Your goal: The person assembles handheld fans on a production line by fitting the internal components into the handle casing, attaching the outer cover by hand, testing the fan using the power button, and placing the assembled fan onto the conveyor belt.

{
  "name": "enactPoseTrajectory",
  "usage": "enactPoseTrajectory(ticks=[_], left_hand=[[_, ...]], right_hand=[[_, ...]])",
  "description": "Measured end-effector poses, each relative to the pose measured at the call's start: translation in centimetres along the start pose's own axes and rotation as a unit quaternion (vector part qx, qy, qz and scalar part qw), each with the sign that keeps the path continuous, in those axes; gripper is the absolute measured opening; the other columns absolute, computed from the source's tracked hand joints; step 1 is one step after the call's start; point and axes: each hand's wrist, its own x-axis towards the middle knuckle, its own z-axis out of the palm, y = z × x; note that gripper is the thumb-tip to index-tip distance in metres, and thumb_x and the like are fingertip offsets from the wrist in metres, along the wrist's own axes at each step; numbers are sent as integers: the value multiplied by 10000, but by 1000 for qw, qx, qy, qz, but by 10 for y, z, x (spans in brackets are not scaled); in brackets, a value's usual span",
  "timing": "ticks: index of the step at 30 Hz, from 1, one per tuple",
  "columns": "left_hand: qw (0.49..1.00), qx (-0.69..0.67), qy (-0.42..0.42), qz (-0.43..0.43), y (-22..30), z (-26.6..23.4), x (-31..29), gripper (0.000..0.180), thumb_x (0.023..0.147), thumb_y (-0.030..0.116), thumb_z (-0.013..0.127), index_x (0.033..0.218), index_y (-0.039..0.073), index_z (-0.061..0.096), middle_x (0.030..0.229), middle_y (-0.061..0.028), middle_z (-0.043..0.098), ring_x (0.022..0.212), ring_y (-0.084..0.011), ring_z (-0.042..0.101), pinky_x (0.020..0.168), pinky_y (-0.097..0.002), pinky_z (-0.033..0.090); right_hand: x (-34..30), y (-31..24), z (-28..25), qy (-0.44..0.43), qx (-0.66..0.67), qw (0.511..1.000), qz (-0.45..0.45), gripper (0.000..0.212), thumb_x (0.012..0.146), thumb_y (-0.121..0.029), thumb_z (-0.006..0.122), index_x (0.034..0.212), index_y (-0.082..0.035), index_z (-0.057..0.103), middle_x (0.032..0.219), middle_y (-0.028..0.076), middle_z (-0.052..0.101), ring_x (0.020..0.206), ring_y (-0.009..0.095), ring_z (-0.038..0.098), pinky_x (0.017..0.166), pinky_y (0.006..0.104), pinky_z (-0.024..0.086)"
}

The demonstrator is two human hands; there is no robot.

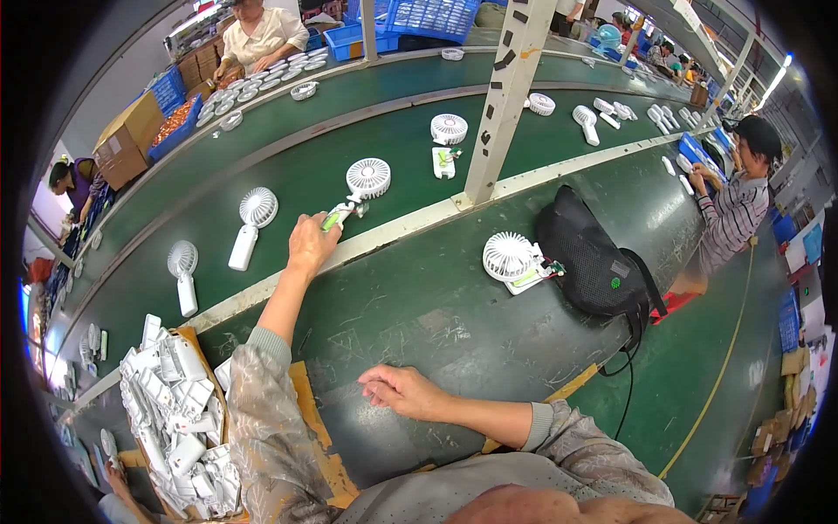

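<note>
My left hand (312,244) reaches over the metal rail to the conveyor belt, its fingers closed on the opened handle of a white handheld fan (368,179). A green part shows inside that handle, and the round grille points away from me. Low over the dark workbench, my right hand (403,392) holds nothing, its fingers loosely bent and a little apart. Another white fan (509,257) lies on the bench further right, its handle open with a green part and wires showing. Beside it sits a black mesh bag (594,253).
A box of white plastic handle shells (179,410) stands at my left. More fans (258,208) lie along the green belt (314,166). A slanted white post (506,105) rises from the rail (401,229). Co-workers sit across the belt and at the right.
</note>
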Motion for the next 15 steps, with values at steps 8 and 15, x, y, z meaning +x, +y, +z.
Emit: enactPoseTrajectory(ticks=[8, 15], left_hand=[[995, -73, 51, 34, 58, -74, -113, 305, 794, 172, 606, 1030, -19, 634, 830, -198, 540, 766, -337, 558, 702, -402, 453], [995, -62, 79, 29, 81, -71, -252, 330, 745, 117, 664, 1049, -4, 619, 914, -178, 540, 790, -331, 576, 678, -386, 479]], right_hand=[[3, 9, -9, 22, 201, 979, 23, 364, 947, -193, 509, 1251, -8, 431, 1115, 122, 574, 979, 161, 568, 837, 293, 489], [-13, -24, 6, -21, 372, 925, 68, 447, 934, -391, 508, 1236, -64, 460, 1187, 74, 542, 1085, 189, 543, 913, 348, 453]])
